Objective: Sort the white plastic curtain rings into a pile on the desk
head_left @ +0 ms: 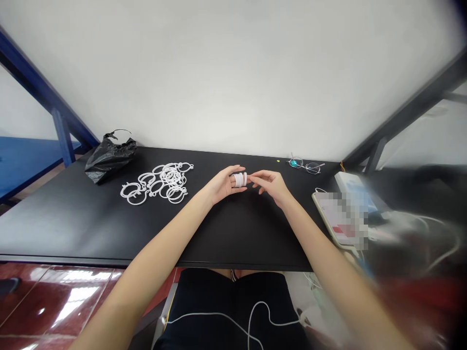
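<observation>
My left hand (pixel 223 185) holds a small stack of white plastic rings (pixel 240 180) upright in its fingers, above the middle of the black table (pixel 241 233). My right hand (pixel 270 187) comes in from the right, its fingertips reaching to the stack or very close to it. I cannot tell whether they touch. To the left of both hands lies a loose pile of white plastic curtain rings (pixel 157 183), some tangled together.
A crumpled black plastic bag (pixel 110 158) lies at the table's back left. Eyeglasses (pixel 305 165) rest at the back right. A phone with a blurred screen (pixel 337 218) and a white box (pixel 350 187) sit at the right edge. White cables (pixel 233 316) hang below the front edge.
</observation>
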Motion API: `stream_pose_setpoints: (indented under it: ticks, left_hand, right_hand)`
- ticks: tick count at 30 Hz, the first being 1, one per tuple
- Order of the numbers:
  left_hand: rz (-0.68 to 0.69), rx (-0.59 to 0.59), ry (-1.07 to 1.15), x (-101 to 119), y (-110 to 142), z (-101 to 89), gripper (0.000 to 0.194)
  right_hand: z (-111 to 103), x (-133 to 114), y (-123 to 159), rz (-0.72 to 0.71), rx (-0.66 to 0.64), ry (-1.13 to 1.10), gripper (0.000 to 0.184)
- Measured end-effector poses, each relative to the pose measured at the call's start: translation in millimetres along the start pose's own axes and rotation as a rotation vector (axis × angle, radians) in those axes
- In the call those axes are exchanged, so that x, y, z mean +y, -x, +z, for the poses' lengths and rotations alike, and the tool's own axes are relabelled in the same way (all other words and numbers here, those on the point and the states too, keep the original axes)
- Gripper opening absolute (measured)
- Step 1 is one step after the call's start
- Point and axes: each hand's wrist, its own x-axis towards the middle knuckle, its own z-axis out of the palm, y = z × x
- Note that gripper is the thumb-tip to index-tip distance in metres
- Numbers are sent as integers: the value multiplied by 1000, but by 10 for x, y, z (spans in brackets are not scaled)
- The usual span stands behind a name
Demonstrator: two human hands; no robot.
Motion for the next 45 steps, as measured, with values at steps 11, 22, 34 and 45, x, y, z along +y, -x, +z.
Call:
stream_pose_setpoints:
  ticks: [11,22,34,45]
  left_hand:
    - [142,83,8,-52,-56,14,24]
    - [527,-31,-622,-186,142,280,38]
    - [988,-189,-1221,-300,171,272,28]
    - [844,-191,-1076,-260,171,306,28]
  right_hand:
    - [2,-3,-13,157,-46,1,40]
    - [159,46,47,271,-537,-538,46]
    - [207,-38,98,124,-256,-479,31]
    - [249,-8,102,110,-142,-410,30]
